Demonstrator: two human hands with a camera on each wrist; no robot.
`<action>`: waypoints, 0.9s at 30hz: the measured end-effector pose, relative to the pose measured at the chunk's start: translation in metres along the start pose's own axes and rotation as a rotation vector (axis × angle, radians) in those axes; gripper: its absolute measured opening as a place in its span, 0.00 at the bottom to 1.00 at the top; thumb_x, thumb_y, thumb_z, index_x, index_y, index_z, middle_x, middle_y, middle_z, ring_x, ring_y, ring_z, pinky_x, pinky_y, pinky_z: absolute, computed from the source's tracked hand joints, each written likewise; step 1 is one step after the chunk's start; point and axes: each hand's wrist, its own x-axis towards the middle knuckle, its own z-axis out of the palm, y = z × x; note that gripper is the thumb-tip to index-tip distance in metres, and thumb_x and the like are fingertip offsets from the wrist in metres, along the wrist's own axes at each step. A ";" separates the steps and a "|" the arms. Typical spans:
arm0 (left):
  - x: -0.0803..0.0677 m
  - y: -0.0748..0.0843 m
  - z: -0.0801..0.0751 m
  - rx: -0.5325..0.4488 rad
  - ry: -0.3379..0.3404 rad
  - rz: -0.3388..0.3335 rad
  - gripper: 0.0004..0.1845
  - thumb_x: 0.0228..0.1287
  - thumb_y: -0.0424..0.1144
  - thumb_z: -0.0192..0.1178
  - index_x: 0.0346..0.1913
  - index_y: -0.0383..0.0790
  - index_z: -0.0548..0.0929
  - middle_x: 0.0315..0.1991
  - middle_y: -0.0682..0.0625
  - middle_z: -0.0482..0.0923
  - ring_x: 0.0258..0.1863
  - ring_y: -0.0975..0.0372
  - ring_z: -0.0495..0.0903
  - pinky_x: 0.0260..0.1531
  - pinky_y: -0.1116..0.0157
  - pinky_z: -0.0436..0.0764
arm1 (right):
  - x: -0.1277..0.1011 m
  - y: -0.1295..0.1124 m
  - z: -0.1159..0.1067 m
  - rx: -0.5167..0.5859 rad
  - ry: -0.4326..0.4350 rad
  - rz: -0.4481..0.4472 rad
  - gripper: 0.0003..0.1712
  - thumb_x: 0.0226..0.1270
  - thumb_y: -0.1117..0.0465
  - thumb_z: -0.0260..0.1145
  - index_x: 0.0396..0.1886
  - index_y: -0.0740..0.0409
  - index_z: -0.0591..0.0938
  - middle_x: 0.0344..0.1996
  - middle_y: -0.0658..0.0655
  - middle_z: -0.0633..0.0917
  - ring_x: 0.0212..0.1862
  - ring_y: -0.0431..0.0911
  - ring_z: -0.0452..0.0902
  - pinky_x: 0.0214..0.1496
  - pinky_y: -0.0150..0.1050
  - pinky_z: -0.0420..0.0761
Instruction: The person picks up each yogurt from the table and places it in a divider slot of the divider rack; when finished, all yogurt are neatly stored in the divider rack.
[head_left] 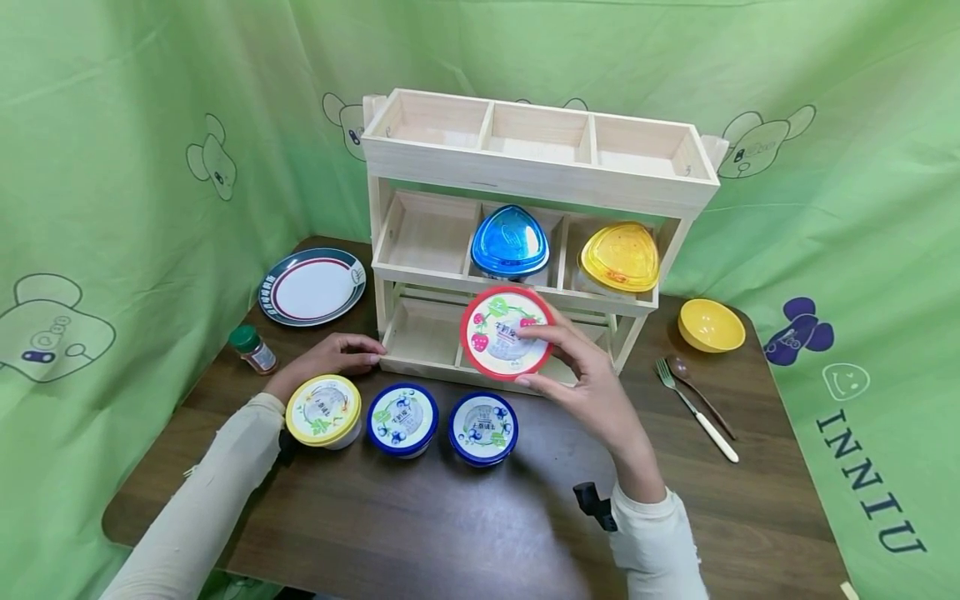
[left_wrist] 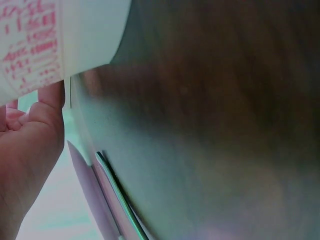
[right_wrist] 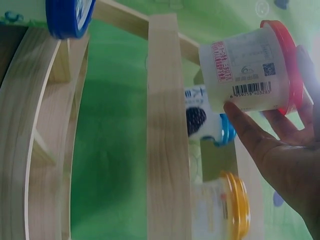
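Two lidded tubs fill the rack's middle shelf compartments.

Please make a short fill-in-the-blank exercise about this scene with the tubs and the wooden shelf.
1. The right hand holds a tub with a ____ lid.
2. On the table, beside the yellow-lidded tub, stand ____ blue-lidded tubs.
3. The wooden shelf's top tier has ____ compartments.
4. Beside the yellow bowl lie a spoon and a ____.

Missing words: red; two; three; fork
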 end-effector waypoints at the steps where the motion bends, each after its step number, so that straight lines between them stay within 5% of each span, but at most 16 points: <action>1: 0.000 0.000 0.000 0.006 0.000 0.004 0.27 0.69 0.66 0.70 0.63 0.55 0.90 0.63 0.49 0.85 0.61 0.51 0.81 0.59 0.61 0.81 | 0.002 0.000 0.003 0.004 -0.009 -0.007 0.31 0.63 0.77 0.79 0.66 0.62 0.84 0.82 0.62 0.69 0.75 0.61 0.71 0.69 0.33 0.76; 19: 0.001 0.000 -0.001 0.030 0.014 -0.008 0.19 0.73 0.59 0.71 0.62 0.59 0.90 0.62 0.53 0.86 0.62 0.50 0.81 0.64 0.49 0.79 | 0.035 -0.015 0.039 0.082 -0.051 -0.108 0.32 0.63 0.75 0.80 0.67 0.62 0.84 0.83 0.59 0.68 0.76 0.57 0.72 0.69 0.44 0.80; 27: -0.001 0.002 0.000 -0.001 -0.001 -0.019 0.21 0.74 0.59 0.71 0.63 0.56 0.90 0.63 0.52 0.86 0.64 0.52 0.81 0.61 0.60 0.81 | 0.054 -0.019 0.055 0.116 -0.055 -0.191 0.32 0.62 0.74 0.81 0.67 0.63 0.84 0.84 0.57 0.67 0.78 0.55 0.69 0.68 0.43 0.80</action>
